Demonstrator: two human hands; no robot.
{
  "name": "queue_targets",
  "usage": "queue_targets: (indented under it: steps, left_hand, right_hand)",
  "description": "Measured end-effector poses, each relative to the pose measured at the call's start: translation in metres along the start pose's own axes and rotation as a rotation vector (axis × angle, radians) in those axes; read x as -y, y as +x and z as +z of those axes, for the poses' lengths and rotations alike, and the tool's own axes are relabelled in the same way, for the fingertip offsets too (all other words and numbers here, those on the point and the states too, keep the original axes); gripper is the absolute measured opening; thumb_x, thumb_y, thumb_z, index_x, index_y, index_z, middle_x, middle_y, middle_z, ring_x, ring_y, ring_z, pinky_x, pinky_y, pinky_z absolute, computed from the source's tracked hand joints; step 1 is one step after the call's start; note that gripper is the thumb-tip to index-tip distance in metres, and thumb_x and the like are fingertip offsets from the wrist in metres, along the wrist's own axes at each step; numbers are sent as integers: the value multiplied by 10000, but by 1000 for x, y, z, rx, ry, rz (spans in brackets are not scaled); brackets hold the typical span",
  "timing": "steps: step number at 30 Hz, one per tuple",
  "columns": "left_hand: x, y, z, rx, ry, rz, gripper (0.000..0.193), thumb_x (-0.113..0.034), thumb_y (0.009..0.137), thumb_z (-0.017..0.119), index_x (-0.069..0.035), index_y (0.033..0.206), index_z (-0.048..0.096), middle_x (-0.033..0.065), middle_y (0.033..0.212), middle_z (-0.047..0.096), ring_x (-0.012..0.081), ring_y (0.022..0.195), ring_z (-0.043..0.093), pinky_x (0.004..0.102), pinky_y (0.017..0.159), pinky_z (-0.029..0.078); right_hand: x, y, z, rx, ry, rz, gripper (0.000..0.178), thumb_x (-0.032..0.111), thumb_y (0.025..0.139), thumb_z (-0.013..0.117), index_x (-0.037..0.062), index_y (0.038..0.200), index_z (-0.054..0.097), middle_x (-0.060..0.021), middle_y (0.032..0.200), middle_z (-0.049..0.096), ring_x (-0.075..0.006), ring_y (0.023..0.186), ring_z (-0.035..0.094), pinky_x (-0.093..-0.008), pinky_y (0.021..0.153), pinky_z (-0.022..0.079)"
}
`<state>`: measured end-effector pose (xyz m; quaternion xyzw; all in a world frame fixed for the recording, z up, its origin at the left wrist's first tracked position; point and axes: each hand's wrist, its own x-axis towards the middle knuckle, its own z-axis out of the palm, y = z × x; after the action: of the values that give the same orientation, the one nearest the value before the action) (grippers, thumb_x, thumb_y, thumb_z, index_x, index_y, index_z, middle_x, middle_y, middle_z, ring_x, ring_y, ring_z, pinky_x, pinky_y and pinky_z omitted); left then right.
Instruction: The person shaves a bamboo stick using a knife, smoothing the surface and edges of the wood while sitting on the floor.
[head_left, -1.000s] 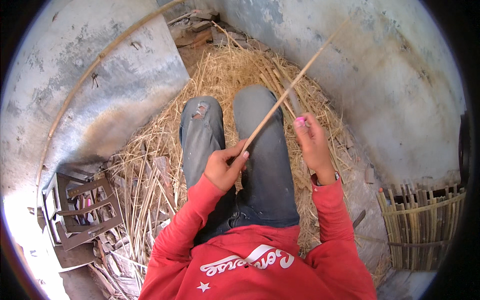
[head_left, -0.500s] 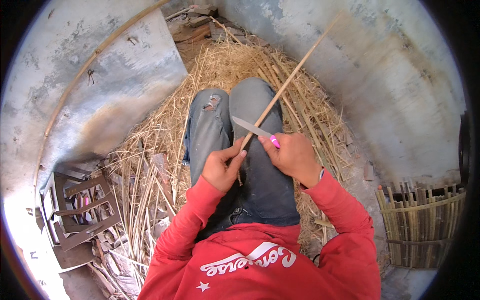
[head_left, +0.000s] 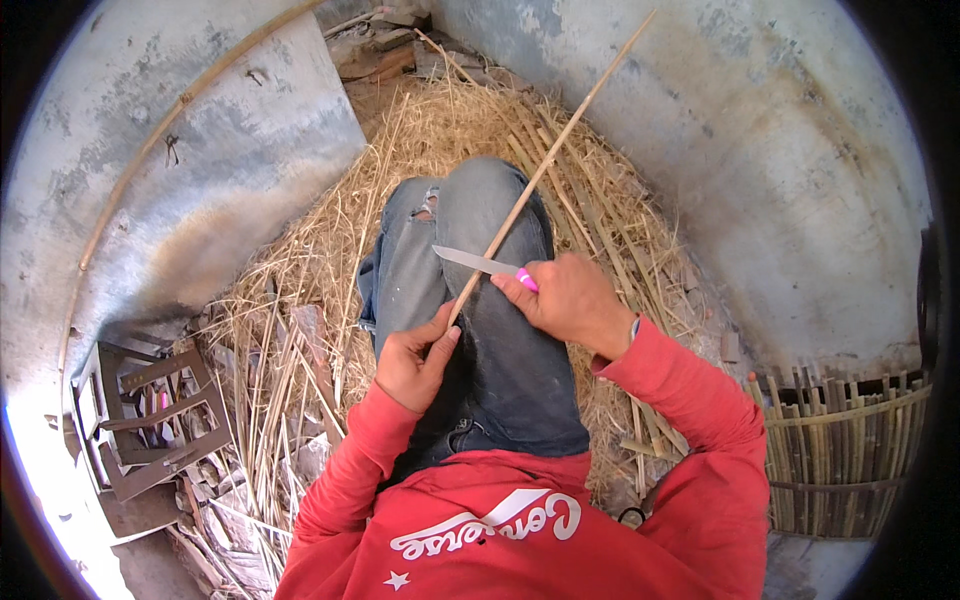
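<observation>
A long, thin bamboo stick [head_left: 546, 166] slants across my jeans-clad knees, its far end reaching up in front of the right wall. My left hand [head_left: 418, 358] pinches its near end between thumb and fingers, above my lap. In my right hand [head_left: 572, 300] is a knife [head_left: 476, 260] with a pink handle, gripped in closed fingers. The blade lies across the stick a little beyond my left hand, its tip pointing left. The fist hides most of the handle.
Pale shavings [head_left: 440, 130] and split bamboo strips [head_left: 285, 390] cover the floor around my legs. A brown frame-like rack [head_left: 165, 425] stands at the left, a bamboo-slat basket [head_left: 845, 460] at the right. Stained walls [head_left: 760, 150] rise on both sides; a bent pole [head_left: 150, 150] leans at the left.
Both hands have shifted left, and my left hand has come nearer my body with the stick. The knife has moved left too, still across the stick.
</observation>
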<state>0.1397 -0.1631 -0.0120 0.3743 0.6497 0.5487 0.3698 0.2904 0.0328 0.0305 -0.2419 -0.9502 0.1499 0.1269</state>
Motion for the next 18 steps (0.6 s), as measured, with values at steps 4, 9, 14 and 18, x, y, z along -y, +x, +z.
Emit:
queue_targets:
  steps: [4, 9, 14, 18]
  left_hand:
    - [-5, -7, -1, -32, 72, 54, 397, -103, 1006, 624, 74, 1358, 581, -10, 970, 657, 44, 844, 554, 213, 758, 455]
    - [-10, -17, 3, -50, 23, -53, 395, -109, 1006, 623, 59, 1362, 589, -76, 762, 523, 14, 677, 429, 202, 599, 362]
    - [-12, -21, -3, -58, 17, -110, 390, -91, 1006, 622, 77, 1355, 582, -25, 895, 607, 34, 795, 502, 201, 716, 435]
    - [5, -28, -8, -103, 71, 53, 394, -97, 994, 637, 90, 1338, 594, -56, 769, 569, 20, 669, 473, 201, 593, 378]
  right_hand:
    - [-42, 24, -11, -141, 70, 117, 696, 561, 1013, 480, 5, 628, 641, -266, 585, 571, -460, 543, 584, -542, 528, 449]
    - [-89, 48, -29, -151, 16, 181, 718, 568, 1018, 464, -6, 619, 626, -262, 574, 562, -465, 533, 560, -537, 527, 433]
    - [-49, 39, -15, -110, 119, 57, 730, 573, 1018, 465, -11, 600, 599, -250, 545, 515, -443, 502, 508, -524, 530, 410]
    - [-65, 50, -21, -154, 118, 111, 749, 599, 1016, 444, -13, 620, 615, -250, 555, 522, -436, 522, 526, -519, 553, 429]
